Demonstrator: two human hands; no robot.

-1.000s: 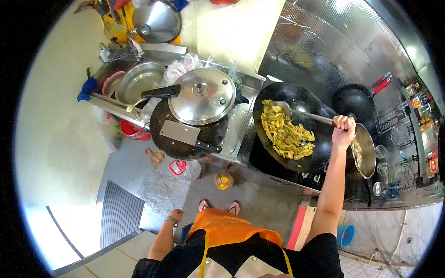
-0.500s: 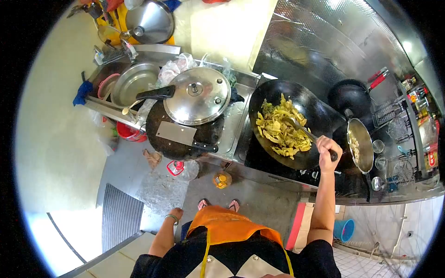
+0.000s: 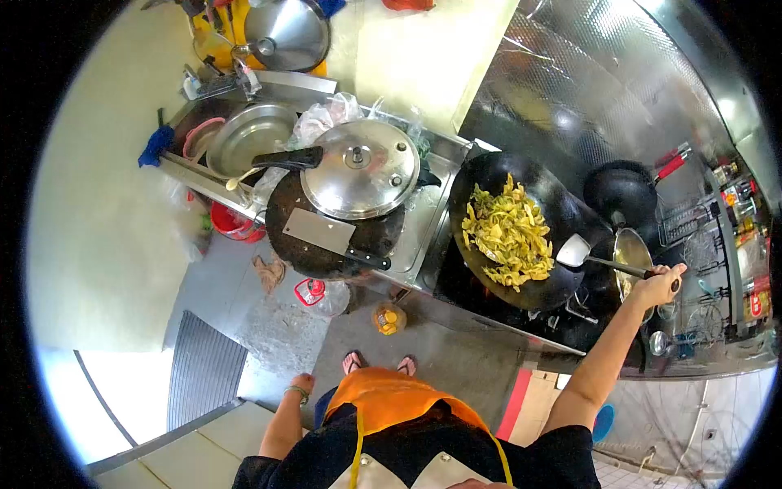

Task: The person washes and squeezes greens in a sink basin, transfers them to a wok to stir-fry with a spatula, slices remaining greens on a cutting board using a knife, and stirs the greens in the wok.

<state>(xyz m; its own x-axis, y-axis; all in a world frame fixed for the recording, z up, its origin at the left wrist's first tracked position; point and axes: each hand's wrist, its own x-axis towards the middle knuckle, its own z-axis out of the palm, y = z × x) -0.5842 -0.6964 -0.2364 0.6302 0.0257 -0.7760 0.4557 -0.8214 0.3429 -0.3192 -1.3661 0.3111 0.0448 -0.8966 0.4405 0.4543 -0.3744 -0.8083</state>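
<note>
My right hand [image 3: 656, 287] is closed round the dark handle end of a wok spatula [image 3: 573, 251]. The spatula's broad metal blade is held over the right side of a large black wok [image 3: 554, 191], apart from the food. Chopped yellow-green vegetables [image 3: 509, 235] lie heaped in the wok's middle and left. A steel pan [image 3: 643, 247] with pale food in it is partly hidden behind the spatula handle and my right hand. My left hand [image 3: 301, 382] hangs low by my side, away from the counter; its fingers are too unclear to read.
Left of the wok, a cleaver [image 3: 319, 231] and a pressure cooker lid [image 3: 358, 171] rest on a round chopping board [image 3: 285, 200]. A steel basin [image 3: 254, 138] sits in the sink area. A small black pan [image 3: 611, 196] and a ladle [image 3: 659, 342] are at the right.
My right hand has carried the spatula rightward, out of the vegetables to the wok's right side and partly over the steel pan. My left hand stays low. The whole view has shifted slightly.
</note>
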